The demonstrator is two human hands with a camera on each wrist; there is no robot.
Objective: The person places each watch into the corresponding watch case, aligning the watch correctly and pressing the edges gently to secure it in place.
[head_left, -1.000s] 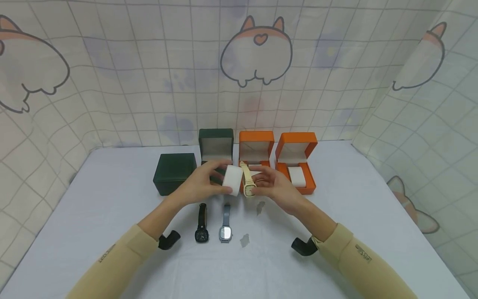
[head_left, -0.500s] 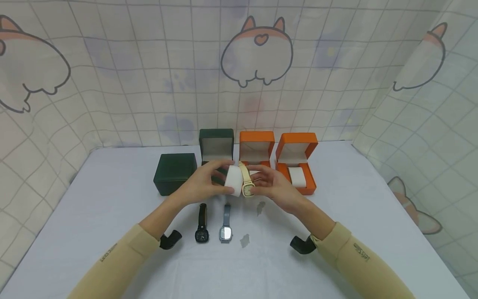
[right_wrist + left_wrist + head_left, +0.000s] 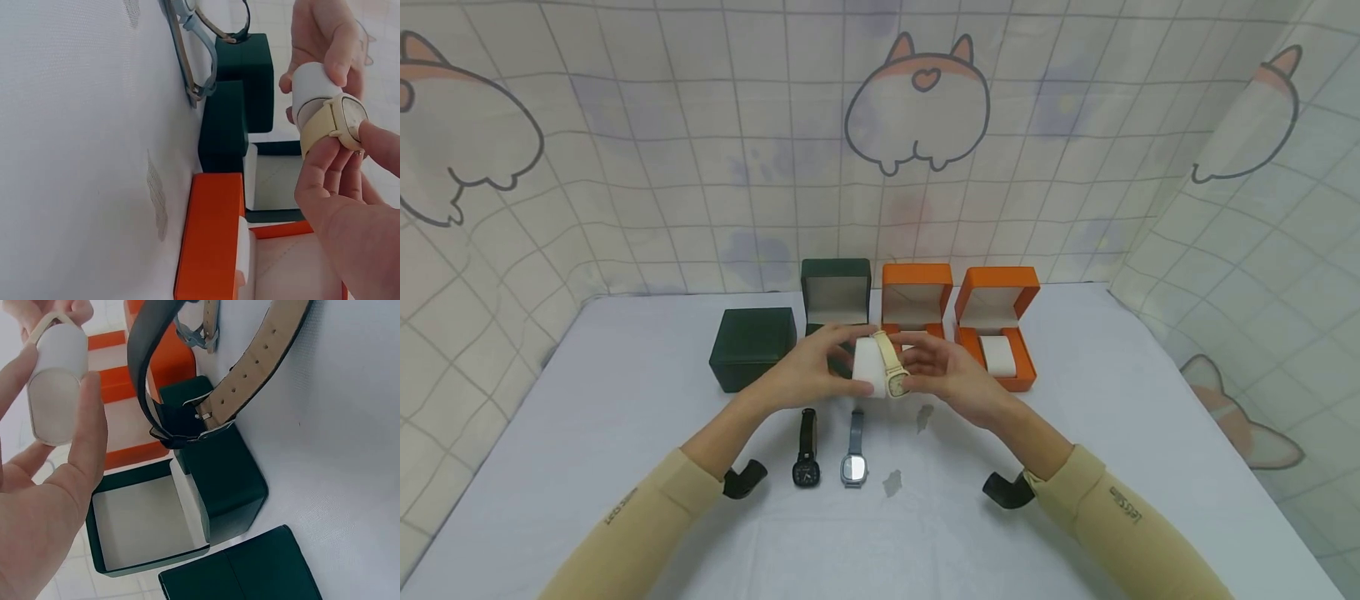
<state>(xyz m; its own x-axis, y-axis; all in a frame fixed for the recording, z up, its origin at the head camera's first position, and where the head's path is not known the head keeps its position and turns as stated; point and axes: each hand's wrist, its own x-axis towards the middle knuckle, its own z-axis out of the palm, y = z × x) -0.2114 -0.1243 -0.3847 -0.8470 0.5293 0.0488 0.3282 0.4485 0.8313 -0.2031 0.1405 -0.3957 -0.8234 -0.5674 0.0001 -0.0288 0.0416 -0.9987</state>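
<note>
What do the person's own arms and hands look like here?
The left sleeve and right sleeve are pale yellow-tan, with wide cuffs and small dark lettering on each. A stubby, curved black piece juts out by each cuff. The left hand and right hand wear no gloves.

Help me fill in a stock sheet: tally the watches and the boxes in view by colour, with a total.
Green boxes: 2
Orange boxes: 2
Black watch: 1
Blue-grey watch: 1
Pale yellow watch: 1
Total: 7
</note>
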